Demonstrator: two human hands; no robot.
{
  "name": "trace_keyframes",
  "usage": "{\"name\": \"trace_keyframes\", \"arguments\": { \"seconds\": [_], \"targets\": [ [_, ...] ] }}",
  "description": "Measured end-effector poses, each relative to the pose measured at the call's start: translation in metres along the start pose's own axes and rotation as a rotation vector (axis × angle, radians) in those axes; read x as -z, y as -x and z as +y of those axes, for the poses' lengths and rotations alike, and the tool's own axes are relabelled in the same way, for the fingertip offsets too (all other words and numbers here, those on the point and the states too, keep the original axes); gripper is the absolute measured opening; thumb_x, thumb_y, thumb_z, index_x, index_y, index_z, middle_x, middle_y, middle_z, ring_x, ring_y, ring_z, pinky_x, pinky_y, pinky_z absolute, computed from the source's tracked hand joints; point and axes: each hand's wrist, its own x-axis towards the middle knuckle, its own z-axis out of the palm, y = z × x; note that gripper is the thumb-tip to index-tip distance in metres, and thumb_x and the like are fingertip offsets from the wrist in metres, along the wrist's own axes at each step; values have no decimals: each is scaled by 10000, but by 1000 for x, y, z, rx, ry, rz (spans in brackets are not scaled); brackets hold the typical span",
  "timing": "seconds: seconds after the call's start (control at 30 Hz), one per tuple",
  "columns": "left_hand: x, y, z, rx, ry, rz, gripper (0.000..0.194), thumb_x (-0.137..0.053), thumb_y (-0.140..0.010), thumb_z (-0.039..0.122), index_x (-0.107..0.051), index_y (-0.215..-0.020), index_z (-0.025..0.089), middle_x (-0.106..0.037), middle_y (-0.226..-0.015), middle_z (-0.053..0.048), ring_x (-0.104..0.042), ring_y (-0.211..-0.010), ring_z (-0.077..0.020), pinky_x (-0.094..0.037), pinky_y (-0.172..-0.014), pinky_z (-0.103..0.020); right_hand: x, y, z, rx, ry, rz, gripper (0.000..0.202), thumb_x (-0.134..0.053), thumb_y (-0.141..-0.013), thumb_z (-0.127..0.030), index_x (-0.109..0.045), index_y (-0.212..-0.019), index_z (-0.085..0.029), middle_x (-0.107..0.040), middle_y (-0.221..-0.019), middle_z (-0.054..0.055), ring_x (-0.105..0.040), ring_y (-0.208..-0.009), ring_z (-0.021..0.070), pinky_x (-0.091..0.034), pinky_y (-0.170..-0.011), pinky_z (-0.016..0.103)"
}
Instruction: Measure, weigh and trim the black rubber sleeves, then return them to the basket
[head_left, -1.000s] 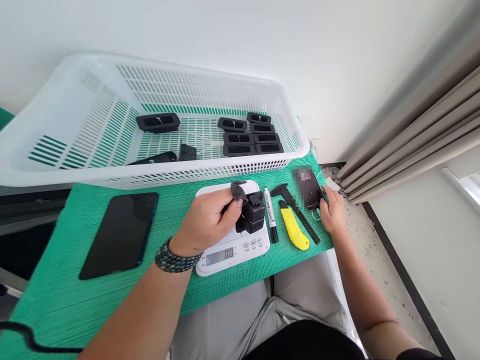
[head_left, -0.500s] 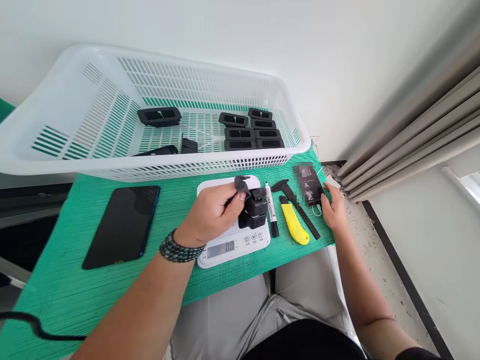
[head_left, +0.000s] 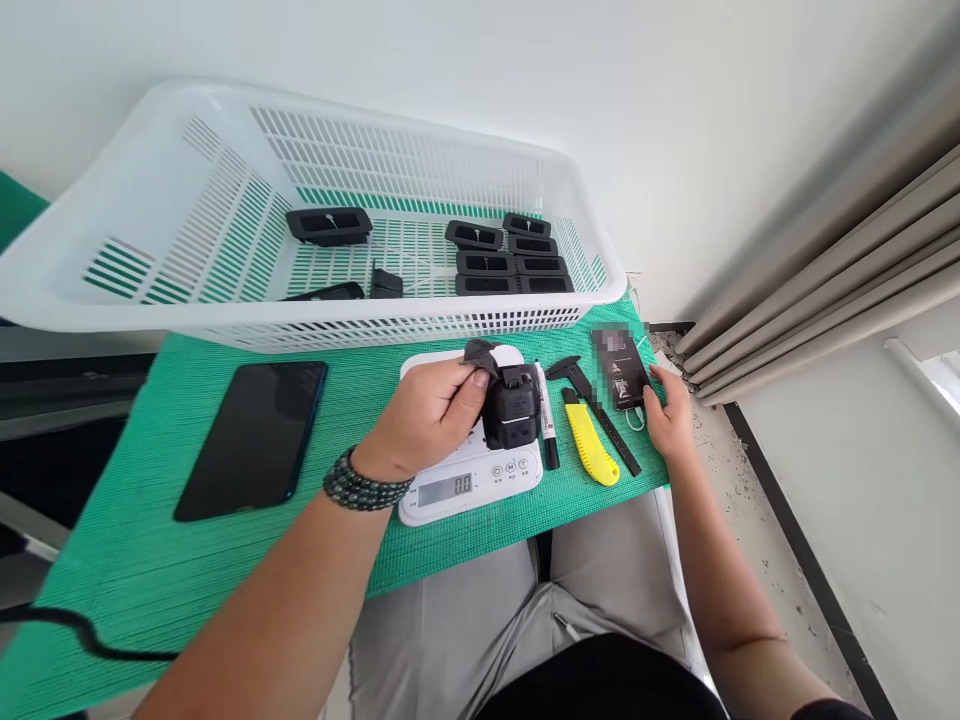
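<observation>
My left hand (head_left: pixel 431 415), with a dark beaded bracelet at the wrist, is closed over the white digital scale (head_left: pixel 420 510), which reads 0.0. A dark grey cloth (head_left: pixel 480 354) is pinched between its thumb and fingers. Against the fingertips is a black boxy plastic part (head_left: pixel 516 405) with a clip on top, held above the scale; its far side is hidden. My right hand (head_left: pixel 670 412) grips the right edge of a lit smartphone (head_left: pixel 628 380) by thumb and fingers, beside a white cable. Part of the screen is blurred out.
Right of the scale lie a white marker (head_left: pixel 547 420), a black caliper (head_left: pixel 611 430) and a yellow utility knife (head_left: pixel 590 445). A black tablet (head_left: pixel 251 440) lies to the left. Behind, a white basket (head_left: pixel 390 325) holds several black plastic parts (head_left: pixel 330 225). Green matting (head_left: pixel 360 560) covers the table.
The black part in my left hand has turned slightly and shows more of its front face. The right hand stays at the phone. The view has shifted a little.
</observation>
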Motion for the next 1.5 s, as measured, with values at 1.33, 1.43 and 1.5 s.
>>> {"name": "trace_keyframes", "arguments": {
  "seconds": [1.33,1.43,1.5],
  "targets": [
    [11,-1,5,76,156,-205,274,-444,-894,325,-516,-653,217,-534,-561,18,-454,-505,-122,-380,-503,-256,-17,79,-125,378,-399,-135,556,-593,-948,-245,-433,-1481,-250,-610,-1327,157,-621,-1154,292,-544,-896,464],
    [12,-1,10,133,279,-458,315,-442,-908,367,-640,-756,175,-637,-652,-10,-543,-578,-147,-446,-548,-254,-28,75,-152,127,-655,-289,583,-661,-938,-360,-428,-1462,-257,-633,-1198,112,-629,-865,200,-557,-709,352],
    [13,-1,11,137,301,-512,344,-439,-916,383,-667,-790,158,-652,-671,-16,-565,-607,-153,-464,-573,-251,-33,66,-164,-12,-847,-412,520,-721,-903,-396,-497,-1356,-275,-647,-1050,49,-621,-784,169,-559,-670,313]
  ]
}}
